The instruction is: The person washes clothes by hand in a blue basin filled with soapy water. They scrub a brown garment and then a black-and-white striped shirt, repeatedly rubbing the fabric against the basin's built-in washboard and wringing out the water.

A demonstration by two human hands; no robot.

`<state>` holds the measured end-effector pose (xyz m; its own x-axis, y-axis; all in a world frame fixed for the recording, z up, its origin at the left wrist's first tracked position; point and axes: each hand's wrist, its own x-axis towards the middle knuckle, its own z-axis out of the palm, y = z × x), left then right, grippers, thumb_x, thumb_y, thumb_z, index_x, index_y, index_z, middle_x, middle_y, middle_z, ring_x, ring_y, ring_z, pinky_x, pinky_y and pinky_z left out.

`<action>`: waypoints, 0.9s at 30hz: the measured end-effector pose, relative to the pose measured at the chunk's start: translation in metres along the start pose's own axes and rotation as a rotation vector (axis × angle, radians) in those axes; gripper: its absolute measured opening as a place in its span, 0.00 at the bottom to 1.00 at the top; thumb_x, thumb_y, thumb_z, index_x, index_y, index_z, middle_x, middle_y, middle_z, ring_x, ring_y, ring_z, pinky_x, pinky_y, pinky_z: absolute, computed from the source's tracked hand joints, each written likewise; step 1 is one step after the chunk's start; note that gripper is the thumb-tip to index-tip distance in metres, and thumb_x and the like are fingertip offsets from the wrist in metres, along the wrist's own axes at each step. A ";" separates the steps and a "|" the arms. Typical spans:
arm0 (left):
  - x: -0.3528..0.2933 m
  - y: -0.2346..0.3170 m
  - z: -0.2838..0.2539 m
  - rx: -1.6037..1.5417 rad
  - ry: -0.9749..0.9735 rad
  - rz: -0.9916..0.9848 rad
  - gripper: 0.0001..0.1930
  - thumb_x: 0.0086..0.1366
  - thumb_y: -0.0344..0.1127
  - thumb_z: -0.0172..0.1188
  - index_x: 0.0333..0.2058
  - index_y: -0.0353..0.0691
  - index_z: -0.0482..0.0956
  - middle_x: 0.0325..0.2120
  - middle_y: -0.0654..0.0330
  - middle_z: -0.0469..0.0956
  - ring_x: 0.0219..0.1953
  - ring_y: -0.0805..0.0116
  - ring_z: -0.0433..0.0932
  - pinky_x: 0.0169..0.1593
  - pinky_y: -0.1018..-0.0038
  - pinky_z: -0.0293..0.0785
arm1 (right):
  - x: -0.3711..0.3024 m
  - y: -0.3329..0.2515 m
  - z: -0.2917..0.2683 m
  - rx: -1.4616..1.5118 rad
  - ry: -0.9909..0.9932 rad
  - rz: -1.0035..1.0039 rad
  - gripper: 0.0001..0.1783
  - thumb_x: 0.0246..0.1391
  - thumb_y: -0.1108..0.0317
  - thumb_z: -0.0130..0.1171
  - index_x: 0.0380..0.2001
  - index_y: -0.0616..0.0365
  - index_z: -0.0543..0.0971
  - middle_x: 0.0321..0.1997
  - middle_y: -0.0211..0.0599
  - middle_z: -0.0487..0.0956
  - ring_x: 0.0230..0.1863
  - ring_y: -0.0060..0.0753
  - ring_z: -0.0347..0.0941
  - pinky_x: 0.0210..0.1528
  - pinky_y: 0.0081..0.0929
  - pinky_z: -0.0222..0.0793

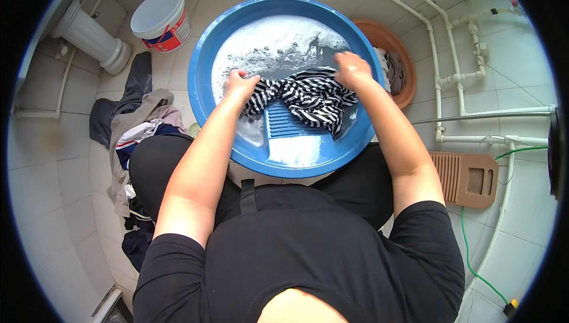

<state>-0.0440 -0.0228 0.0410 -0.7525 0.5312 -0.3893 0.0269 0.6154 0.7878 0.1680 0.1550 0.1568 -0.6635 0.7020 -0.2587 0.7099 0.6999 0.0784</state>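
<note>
- The striped cloth (317,101), black and white, lies bunched at the centre of the frame, inside the blue basin (203,80).
- The person's left hand (240,86), left of centre, is bent narrow with its fingers around the cloth's left end.
- The person's right hand (354,70), right of centre, curls its fingers at the cloth's upper right edge; one can't tell from this view whether they grip it. Some foam clings to the back of this hand.
- Under the cloth, toward the lower middle of the basin, is a blue ribbed washboard (282,124) with suds on its flat lower part.
- Foamy water (249,41) fills the basin's upper part.
- At the upper left stands a white bucket (157,15) with a red and blue band.
- At the left, a heap of clothes (139,106) lies on the tiled floor.
- At the upper right, an orange-brown basin (408,89), partly behind the blue one, holds greyish cloth (396,71).
- At the right, a brown washboard (450,178) lies near white pipes (437,56).
</note>
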 end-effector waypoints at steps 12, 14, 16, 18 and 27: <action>-0.007 0.018 0.001 -0.792 -0.174 -0.051 0.15 0.56 0.33 0.58 0.42 0.36 0.70 0.32 0.59 0.75 0.35 0.69 0.74 0.35 0.71 0.73 | 0.038 -0.011 0.077 0.387 -0.193 0.189 0.33 0.46 0.39 0.52 0.47 0.54 0.74 0.51 0.43 0.71 0.52 0.45 0.68 0.54 0.36 0.61; -0.028 0.037 0.000 -0.833 -0.262 -0.309 0.15 0.59 0.36 0.55 0.44 0.39 0.68 0.33 0.60 0.75 0.36 0.68 0.75 0.36 0.66 0.74 | 0.034 -0.026 0.077 0.325 -0.045 0.072 0.31 0.45 0.40 0.53 0.45 0.53 0.75 0.50 0.43 0.72 0.51 0.45 0.69 0.54 0.35 0.62; -0.014 0.020 0.021 -0.893 -0.338 -0.170 0.14 0.64 0.41 0.49 0.46 0.45 0.68 0.39 0.60 0.73 0.39 0.69 0.74 0.42 0.66 0.71 | 0.020 -0.038 0.074 0.694 0.179 -0.152 0.27 0.42 0.48 0.55 0.40 0.58 0.77 0.49 0.46 0.72 0.52 0.46 0.67 0.54 0.34 0.62; -0.023 0.034 0.025 -0.955 -0.390 -0.147 0.15 0.65 0.45 0.47 0.46 0.45 0.68 0.41 0.61 0.73 0.42 0.69 0.72 0.46 0.68 0.69 | 0.014 -0.058 0.064 1.076 0.294 -0.358 0.25 0.38 0.58 0.59 0.38 0.65 0.75 0.45 0.50 0.72 0.50 0.43 0.68 0.54 0.29 0.62; -0.052 0.044 0.030 -1.144 -0.629 -0.206 0.15 0.60 0.48 0.55 0.39 0.45 0.71 0.28 0.59 0.74 0.32 0.68 0.74 0.34 0.70 0.72 | -0.079 -0.139 0.008 0.944 0.562 -0.743 0.15 0.35 0.60 0.60 0.27 0.56 0.72 0.27 0.40 0.72 0.28 0.43 0.71 0.32 0.34 0.68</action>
<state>0.0167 -0.0058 0.0814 -0.2358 0.8566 -0.4589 -0.8510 0.0461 0.5232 0.1238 0.0015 0.1587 -0.8073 0.3133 0.5001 -0.1233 0.7392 -0.6621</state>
